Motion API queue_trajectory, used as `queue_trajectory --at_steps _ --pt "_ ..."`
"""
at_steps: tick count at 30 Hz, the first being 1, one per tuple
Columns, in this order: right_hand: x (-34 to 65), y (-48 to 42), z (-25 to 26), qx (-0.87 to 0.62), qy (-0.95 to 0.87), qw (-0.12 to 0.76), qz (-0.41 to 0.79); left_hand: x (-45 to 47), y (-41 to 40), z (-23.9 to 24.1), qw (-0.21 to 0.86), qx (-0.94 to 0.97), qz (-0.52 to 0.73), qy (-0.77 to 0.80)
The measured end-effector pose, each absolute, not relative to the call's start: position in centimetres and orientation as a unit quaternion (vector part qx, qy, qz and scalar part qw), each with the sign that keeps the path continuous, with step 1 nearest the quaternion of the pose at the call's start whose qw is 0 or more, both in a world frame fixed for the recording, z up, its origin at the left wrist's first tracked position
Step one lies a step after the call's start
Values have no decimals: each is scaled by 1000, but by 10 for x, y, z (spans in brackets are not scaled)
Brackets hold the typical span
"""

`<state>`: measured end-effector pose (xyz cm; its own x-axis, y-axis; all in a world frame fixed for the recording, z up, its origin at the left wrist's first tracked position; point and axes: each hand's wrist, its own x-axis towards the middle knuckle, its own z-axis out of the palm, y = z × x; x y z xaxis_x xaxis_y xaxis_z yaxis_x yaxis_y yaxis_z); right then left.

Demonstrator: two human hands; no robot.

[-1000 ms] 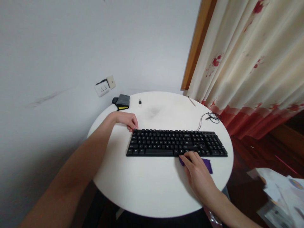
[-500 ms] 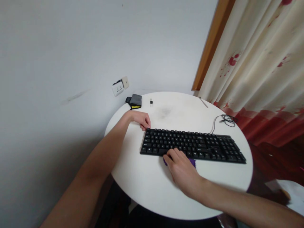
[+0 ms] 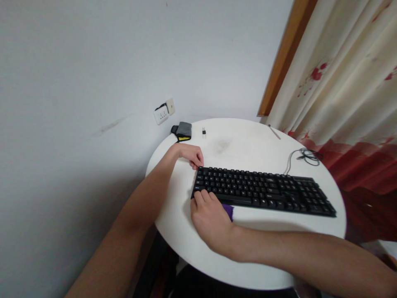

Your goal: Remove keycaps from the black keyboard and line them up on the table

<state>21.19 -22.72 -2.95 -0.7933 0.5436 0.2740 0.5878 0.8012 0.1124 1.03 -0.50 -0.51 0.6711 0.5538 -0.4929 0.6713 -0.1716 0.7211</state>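
Note:
A black keyboard (image 3: 260,190) lies on the round white table (image 3: 248,265). With its fingers pinched, my left hand (image 3: 192,155) grips the keyboard's far left corner. My right hand (image 3: 212,217) is closed on a purple cloth (image 3: 228,211) and presses at the near left corner of the keyboard. Most of the cloth is hidden under that hand and only a strip shows beside the wrist. The keyboard's cable (image 3: 305,156) is coiled loosely behind its right end.
A grey and black folded fabric item (image 3: 184,131) with a yellow edge sits at the back left. A small black-and-clear object (image 3: 204,133) lies near it, and a thin stick (image 3: 274,132) at the far right. Wall sockets (image 3: 161,114) and a curtain (image 3: 338,95) stand behind.
My right hand has slid left along the keyboard's near edge with the purple cloth, from the space bar to the left corner. My left hand keeps its hold. The view has shifted slightly.

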Motion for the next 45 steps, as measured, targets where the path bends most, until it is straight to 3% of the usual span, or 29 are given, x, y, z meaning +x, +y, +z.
queue_trajectory --at_steps 12,22,41,45 --pt "303 -230 -34 -340 -927 78 -138 11 -7 1 497 759 -67 415" --pt "437 -241 -60 -473 -856 195 -81 15 -8 7 484 756 -101 429" --pt "569 -230 -65 -642 -734 148 -165 17 -11 13 466 760 -110 439" --pt "591 -220 -53 -671 -704 185 -141 18 -12 14 467 762 -111 434"
